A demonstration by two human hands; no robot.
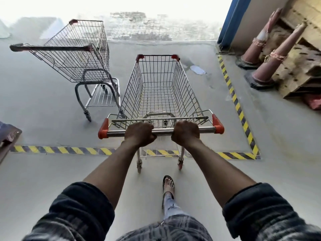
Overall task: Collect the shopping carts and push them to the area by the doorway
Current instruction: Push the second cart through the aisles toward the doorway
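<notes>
Where the hands grip: the handle bar (163,131) of the near cart (132,87), at 12 o'clock straight ahead of the person.
Left hand (139,133): fingers curled over the bar from above, left of its middle, holding it tight.
Right hand (185,133): wrapped round the same bar just right of the middle, knuckles up, close beside the left.
Near cart: wire basket with nothing in it, red caps at the corners; it stands across the striped tape (60,150), rear wheels on the person's side and the basket beyond.
Second cart (78,54): at 10 o'clock from the near cart, apart from it, turned side-on with its handle pointing to 9 o'clock; no hand on it.
Striped tape: yellow and black, running from 9 to 3 o'clock across the floor (52,171), then turning at a corner toward 1 o'clock.
Blue post (232,23): at 1 o'clock, where bright daylight comes in.
Cones (271,66): two, at 2 o'clock, leaning against wooden pallets (298,54) outside the tape.
Foot (168,184): in a sandal, at 6 o'clock behind the near cart's wheels.
</notes>
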